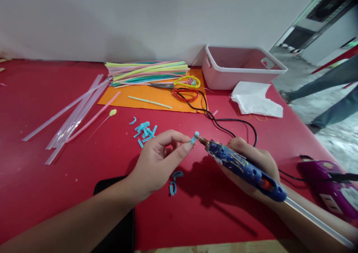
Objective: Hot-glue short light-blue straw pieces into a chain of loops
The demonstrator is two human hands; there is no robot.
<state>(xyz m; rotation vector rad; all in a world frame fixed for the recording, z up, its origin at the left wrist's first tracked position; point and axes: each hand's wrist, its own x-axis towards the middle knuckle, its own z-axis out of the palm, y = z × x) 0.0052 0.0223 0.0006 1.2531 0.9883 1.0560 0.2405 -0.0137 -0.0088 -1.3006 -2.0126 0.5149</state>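
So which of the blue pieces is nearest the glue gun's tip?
The blue piece pinched up in the left hand, right by the tip of the glue gun. The other blue pieces lie on the red table.

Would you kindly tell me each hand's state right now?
Left hand: closed, pinching a small light-blue piece.
Right hand: closed around a long blue plastic glue gun.

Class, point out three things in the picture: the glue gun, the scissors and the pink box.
Glue gun (243,168): head view, middle of its blue body.
Scissors (168,86): head view, grey blade near the handles.
Pink box (223,78): head view, its front wall.
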